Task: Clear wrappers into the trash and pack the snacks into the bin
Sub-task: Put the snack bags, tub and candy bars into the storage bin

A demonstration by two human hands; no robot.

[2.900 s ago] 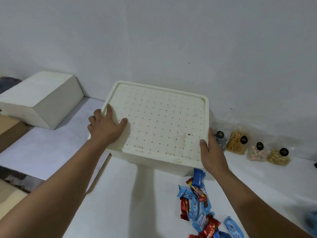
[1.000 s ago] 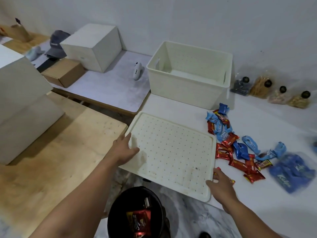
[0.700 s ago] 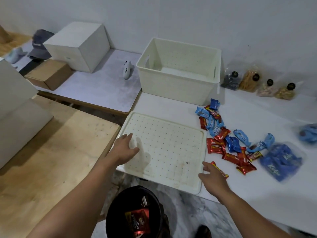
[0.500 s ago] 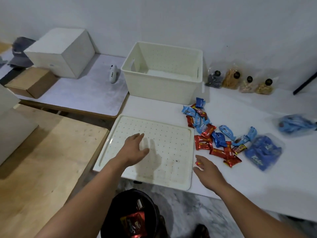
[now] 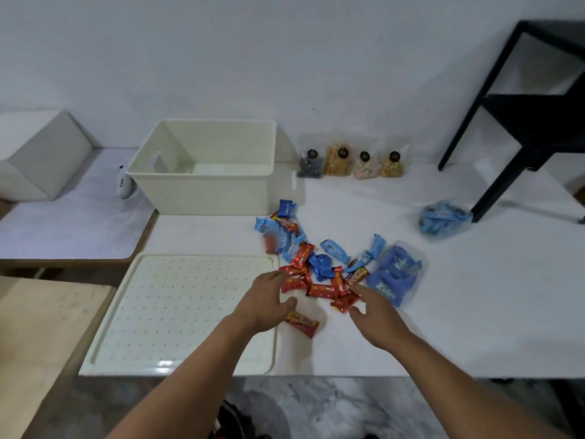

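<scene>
L hand (image 5: pixel 264 304): fingers loose, over red snack bars (image 5: pixel 319 288), desk front edge.
R hand (image 5: pixel 376 315): fingers spread, empty.
Bin (image 5: pixel 205 167): lid (image 5: pixel 177 312) off.

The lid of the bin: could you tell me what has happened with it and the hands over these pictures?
The lid was lifted off the bin with both hands, set flat on the table in front of it and let go. Both hands then moved right to the heap of snacks: the left hand and right hand now hover open over it. The bin, snacks and four bags stayed put.
</scene>
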